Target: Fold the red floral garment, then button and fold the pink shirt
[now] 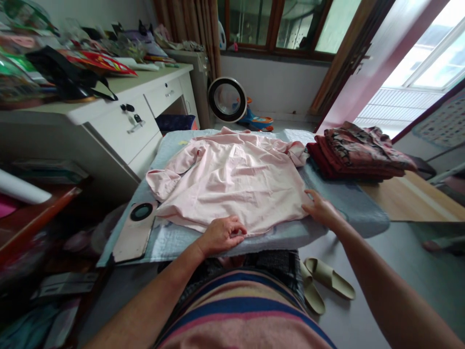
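A pale pink shirt (236, 179) lies spread on a light blue cloth (283, 237), its collar at the far side and its hem towards me. One sleeve is bent out to the left, and the other is bunched at the upper right. My left hand (222, 235) rests at the middle of the hem, fingers curled and closed on the fabric's edge. At the lower right corner of the shirt, my right hand (321, 208) pinches the side edge between thumb and fingers. Wrinkles run across the shirt's body.
Folded dark red and patterned clothes (356, 155) are stacked at the right. A phone-like beige flat object with a dark round disc (132, 232) lies at the left corner. A white desk (123, 131) loaded with clutter stands left. Slippers (329, 281) are on the floor.
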Motion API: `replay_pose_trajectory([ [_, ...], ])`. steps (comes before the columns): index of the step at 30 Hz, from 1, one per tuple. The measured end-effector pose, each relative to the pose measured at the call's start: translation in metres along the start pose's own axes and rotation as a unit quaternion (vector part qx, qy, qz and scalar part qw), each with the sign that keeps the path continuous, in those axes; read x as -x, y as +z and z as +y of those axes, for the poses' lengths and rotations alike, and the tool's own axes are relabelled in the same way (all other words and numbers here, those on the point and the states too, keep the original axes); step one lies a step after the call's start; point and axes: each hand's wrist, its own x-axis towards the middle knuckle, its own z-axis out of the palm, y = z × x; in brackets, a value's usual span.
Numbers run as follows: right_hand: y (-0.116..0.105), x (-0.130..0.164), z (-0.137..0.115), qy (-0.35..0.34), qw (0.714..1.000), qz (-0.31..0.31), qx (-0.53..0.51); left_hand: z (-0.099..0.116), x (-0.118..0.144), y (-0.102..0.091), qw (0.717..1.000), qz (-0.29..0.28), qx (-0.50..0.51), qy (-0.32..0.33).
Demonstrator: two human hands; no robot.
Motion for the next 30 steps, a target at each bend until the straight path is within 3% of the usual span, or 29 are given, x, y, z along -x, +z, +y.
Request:
replay_pose_trajectory([
  [4, -0.005, 0.011, 0.004, 0.019, 0.999, -0.021, -0.041, -0.001, -0.001, 0.001, 1.0, 0.002, 0.002, 0.003],
  [7, -0.002, 0.016, -0.001, 0.032, 0.999, -0.023, 0.01, -0.004, 0.0, 0.002, 1.0, 0.003, 0.003, 0.005],
  [9, -0.001, 0.022, -0.01, 0.024, 0.998, 0.01, 0.055, -0.005, 0.001, 0.004, 1.0, 0.005, 0.004, 0.007],
  [11, -0.001, 0.029, -0.023, -0.02, 0.995, 0.076, 0.065, -0.006, 0.002, 0.005, 1.0, 0.009, 0.002, 0.006],
  [13, 0.0, 0.037, -0.038, -0.101, 0.989, 0.104, 0.004, -0.005, 0.003, 0.006, 1.0, 0.011, -0.005, 0.008],
  [16, 0.008, 0.05, -0.056, -0.22, 0.968, 0.018, -0.115, -0.002, 0.002, 0.008, 0.999, 0.026, -0.031, 0.023],
  [19, 0.019, 0.058, -0.06, -0.256, 0.957, -0.028, -0.137, 0.002, 0.003, 0.01, 0.996, 0.048, -0.059, 0.042],
  [25, 0.013, 0.052, -0.036, -0.22, 0.971, -0.069, -0.059, 0.005, 0.016, 0.008, 0.998, 0.056, -0.003, 0.043],
  [30, -0.007, 0.033, -0.04, -0.157, 0.98, -0.117, 0.036, 0.004, 0.033, -0.016, 0.996, 0.04, 0.078, 0.019],
])
